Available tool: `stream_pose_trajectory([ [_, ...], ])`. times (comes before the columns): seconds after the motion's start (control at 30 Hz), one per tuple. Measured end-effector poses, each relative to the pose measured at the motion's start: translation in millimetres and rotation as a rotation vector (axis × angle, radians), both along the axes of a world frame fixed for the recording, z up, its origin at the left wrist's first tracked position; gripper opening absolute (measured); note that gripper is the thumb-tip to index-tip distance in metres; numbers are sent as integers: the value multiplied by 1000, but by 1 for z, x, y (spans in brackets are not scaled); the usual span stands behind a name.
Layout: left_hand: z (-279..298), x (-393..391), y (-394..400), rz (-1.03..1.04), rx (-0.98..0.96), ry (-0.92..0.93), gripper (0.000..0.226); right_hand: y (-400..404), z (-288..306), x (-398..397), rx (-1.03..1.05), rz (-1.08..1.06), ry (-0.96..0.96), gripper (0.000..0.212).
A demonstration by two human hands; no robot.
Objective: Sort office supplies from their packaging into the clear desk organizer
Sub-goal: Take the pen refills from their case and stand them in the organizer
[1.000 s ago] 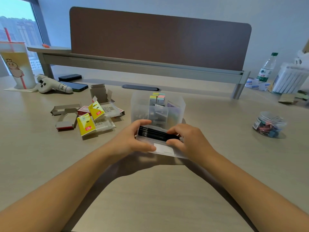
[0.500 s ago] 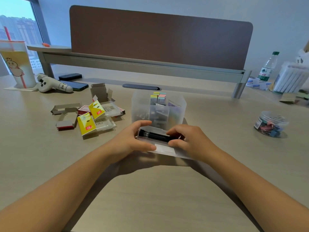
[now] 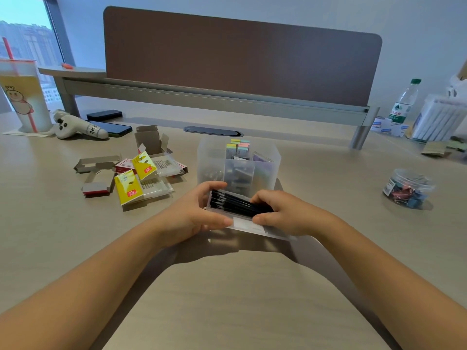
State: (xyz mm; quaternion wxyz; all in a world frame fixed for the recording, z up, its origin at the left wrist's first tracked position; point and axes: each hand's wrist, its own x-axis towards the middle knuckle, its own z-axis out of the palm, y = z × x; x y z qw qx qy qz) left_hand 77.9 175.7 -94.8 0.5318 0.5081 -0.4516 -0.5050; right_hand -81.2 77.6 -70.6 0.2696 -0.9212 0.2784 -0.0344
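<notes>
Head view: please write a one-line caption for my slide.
Both hands, left and right, hold a clear pack of black pens in front of the clear desk organizer.

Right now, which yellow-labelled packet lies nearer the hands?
The lower yellow-labelled packet, just left of the left hand; the other packet lies farther back.

Clear pack of black pens [image 3: 240,205] lying flat, just before clear organizer [image 3: 238,164].
</notes>
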Motion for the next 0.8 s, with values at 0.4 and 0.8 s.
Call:
stream_pose_trajectory([
  [0.4,4,-3,2,-7,16,89,59,-3,11,5,95,23,121,20],
  [0.8,3,1,0,-20,26,162,46,-4,6,6,119,4,29,19],
])
